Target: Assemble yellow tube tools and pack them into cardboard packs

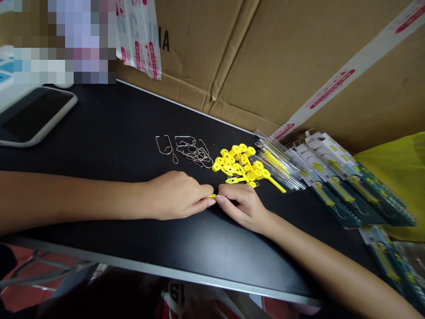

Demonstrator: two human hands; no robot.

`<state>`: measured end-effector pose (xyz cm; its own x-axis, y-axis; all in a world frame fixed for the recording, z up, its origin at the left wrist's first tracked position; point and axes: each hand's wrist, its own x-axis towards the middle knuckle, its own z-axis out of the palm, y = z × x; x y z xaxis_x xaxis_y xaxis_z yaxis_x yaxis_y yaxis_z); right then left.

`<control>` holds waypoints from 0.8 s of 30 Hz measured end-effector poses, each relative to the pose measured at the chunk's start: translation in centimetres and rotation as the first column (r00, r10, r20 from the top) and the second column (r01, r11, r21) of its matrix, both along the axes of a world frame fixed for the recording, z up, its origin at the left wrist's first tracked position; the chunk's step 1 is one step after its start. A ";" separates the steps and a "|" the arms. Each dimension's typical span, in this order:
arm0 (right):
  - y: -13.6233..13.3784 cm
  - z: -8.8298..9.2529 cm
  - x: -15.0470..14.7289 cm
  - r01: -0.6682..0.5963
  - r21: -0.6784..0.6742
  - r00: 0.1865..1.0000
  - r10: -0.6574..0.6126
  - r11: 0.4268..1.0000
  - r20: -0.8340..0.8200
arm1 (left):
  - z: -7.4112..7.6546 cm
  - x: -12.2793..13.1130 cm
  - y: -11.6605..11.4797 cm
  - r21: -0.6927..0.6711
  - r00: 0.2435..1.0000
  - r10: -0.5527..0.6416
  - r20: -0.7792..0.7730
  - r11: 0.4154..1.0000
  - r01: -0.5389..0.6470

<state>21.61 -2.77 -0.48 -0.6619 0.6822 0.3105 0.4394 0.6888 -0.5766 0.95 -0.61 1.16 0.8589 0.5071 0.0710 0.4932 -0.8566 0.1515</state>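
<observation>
Above the black table, my left hand (177, 195) is closed, with thumb and index finger pinching a small yellow plastic piece (211, 196). My right hand (244, 204) meets it from the other side, fingers pinched at the piece's right end. Most of the piece is hidden by the fingers. Just beyond my hands lies a pile of yellow plastic parts (237, 163), with rings on their ends and small springs among them. To its left is a loose heap of bent metal wire hooks (195, 153).
Clear plastic tubes (282, 166) lie right of the yellow parts, beside printed packaging cards (335, 181) and a yellow bag (395, 168). A phone (36, 115) rests at the far left. Large cardboard boxes (282, 57) stand along the table's back edge.
</observation>
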 end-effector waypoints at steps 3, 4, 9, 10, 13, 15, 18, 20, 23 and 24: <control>0.0 0.0 0.0 -0.003 -0.006 1.000 0.003 1.000 -0.019 | 0.0 0.0 0.0 -0.014 1.000 -0.001 -0.002 1.000 0.001; 0.0 -0.1 0.0 -0.005 -0.005 1.000 0.005 1.000 -0.023 | -0.1 0.0 0.1 -0.017 1.000 -0.002 -0.002 1.000 0.002; 0.1 -0.1 0.0 -0.014 -0.004 0.999 0.014 1.000 -0.029 | -0.2 -0.1 0.1 -0.023 1.000 -0.010 0.018 1.000 0.010; 0.1 -0.1 0.0 -0.014 -0.003 0.999 0.014 1.000 -0.031 | -0.2 -0.1 0.1 -0.025 1.000 -0.010 0.025 1.000 0.011; 0.1 0.0 -0.1 -0.016 0.003 0.999 0.016 1.000 -0.034 | -0.1 -0.1 0.0 -0.037 0.999 0.001 0.040 0.999 0.001; 0.1 0.0 -0.1 -0.017 0.002 0.999 0.017 1.000 -0.033 | -0.1 -0.1 0.0 -0.050 0.999 0.009 0.044 0.999 -0.007; 0.1 0.0 -0.1 -0.017 0.001 0.999 0.017 1.000 -0.027 | -0.1 -0.1 0.0 -0.071 0.999 0.014 0.052 0.997 -0.010; 0.1 0.0 -0.1 -0.020 0.007 0.999 0.020 1.000 -0.029 | -0.1 -0.1 0.1 -0.080 0.998 0.015 0.058 0.997 -0.010; 0.1 0.0 -0.1 -0.023 0.011 0.999 0.023 1.000 -0.034 | -0.2 -0.1 0.1 -0.091 0.998 0.017 0.063 0.996 -0.012; 0.1 0.0 -0.1 -0.021 0.009 0.999 0.022 1.000 -0.034 | -0.2 -0.1 0.1 -0.094 0.998 0.019 0.065 0.995 -0.013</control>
